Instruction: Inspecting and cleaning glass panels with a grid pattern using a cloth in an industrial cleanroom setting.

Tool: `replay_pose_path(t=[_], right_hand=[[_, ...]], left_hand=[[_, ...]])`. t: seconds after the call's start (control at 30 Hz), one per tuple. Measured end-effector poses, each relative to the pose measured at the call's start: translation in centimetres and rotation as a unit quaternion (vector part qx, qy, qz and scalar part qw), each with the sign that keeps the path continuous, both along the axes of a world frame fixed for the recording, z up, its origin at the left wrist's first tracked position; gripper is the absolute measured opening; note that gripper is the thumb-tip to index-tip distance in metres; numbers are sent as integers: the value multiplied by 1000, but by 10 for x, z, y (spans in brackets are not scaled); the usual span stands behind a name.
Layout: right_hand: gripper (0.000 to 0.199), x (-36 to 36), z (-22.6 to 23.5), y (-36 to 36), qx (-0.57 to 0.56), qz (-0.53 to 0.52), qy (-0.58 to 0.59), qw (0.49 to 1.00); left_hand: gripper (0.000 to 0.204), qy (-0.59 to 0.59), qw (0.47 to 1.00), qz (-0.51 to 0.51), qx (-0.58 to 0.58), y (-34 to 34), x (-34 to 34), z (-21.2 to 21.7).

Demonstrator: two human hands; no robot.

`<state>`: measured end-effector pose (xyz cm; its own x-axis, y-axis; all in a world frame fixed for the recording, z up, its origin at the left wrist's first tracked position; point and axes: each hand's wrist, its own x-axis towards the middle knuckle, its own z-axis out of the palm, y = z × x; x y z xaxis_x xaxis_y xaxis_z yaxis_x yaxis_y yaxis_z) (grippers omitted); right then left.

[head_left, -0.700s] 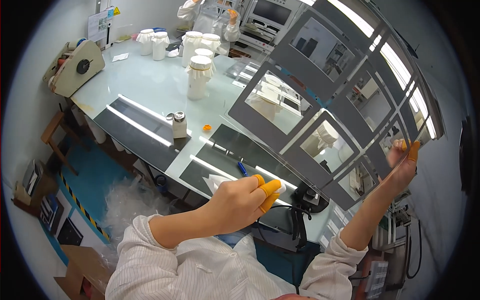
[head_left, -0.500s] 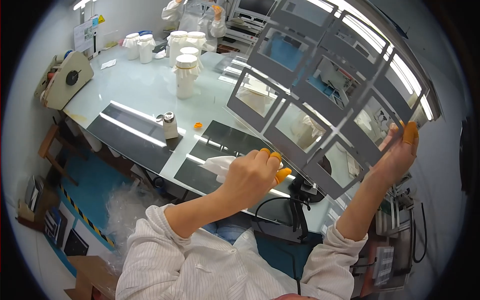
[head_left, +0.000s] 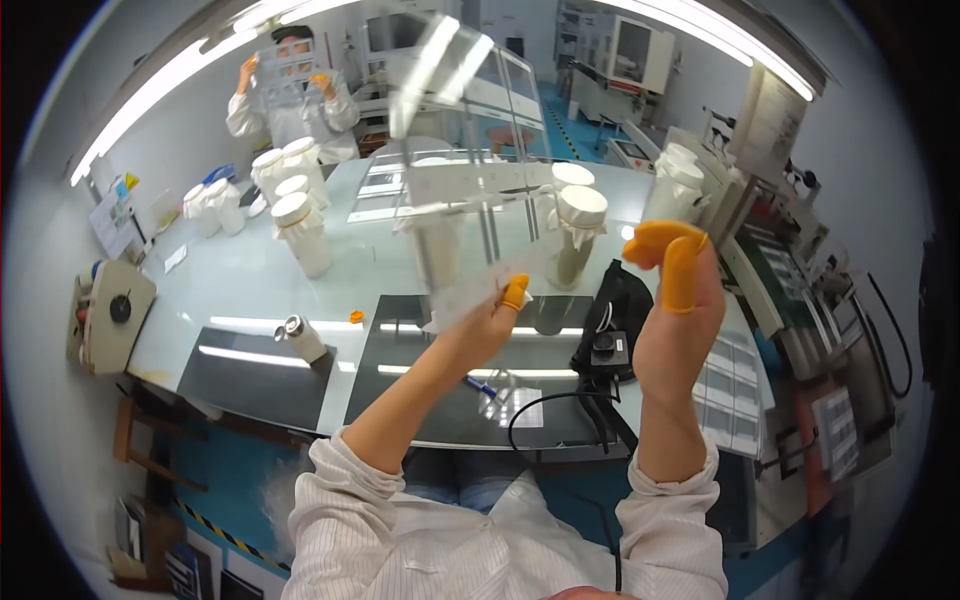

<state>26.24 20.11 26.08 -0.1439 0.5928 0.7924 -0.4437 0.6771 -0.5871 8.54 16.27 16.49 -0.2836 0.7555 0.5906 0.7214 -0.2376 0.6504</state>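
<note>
My left hand (head_left: 487,325) is raised over the table and pinches the lower edge of a clear sheet with grey framed windows (head_left: 462,170). The sheet is blurred and stands nearly upright, reaching up and away from me. An orange finger cot shows on the left fingertip. My right hand (head_left: 678,300) is lifted to the right, apart from the sheet. Its orange-capped fingers are curled and nothing shows between them.
On the glass table (head_left: 250,285) lie black mats (head_left: 255,370), a small metal can (head_left: 300,338), white cloth-topped jars (head_left: 300,232), a black device with a cable (head_left: 608,325) and a blue pen (head_left: 481,386). More framed sheets (head_left: 735,385) lie at the right. A co-worker (head_left: 290,95) at the far side holds up a similar sheet.
The sheet was stretched between both hands. Now it has swung upright in my left hand, and my right hand has let go. The view has tilted up toward the far side.
</note>
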Motion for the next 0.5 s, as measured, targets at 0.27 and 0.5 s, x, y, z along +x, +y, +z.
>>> replay_pose_path(t=[0.27,0.5], right_hand=[[11,72,-171,1,-319,-67,-134,936],[18,151,-226,-9,-343,-235,-310,855]], left_hand=[[21,-454,836,-278,-131,135,-4,1],[28,-510,808,-236,-178,230,-10,-34]])
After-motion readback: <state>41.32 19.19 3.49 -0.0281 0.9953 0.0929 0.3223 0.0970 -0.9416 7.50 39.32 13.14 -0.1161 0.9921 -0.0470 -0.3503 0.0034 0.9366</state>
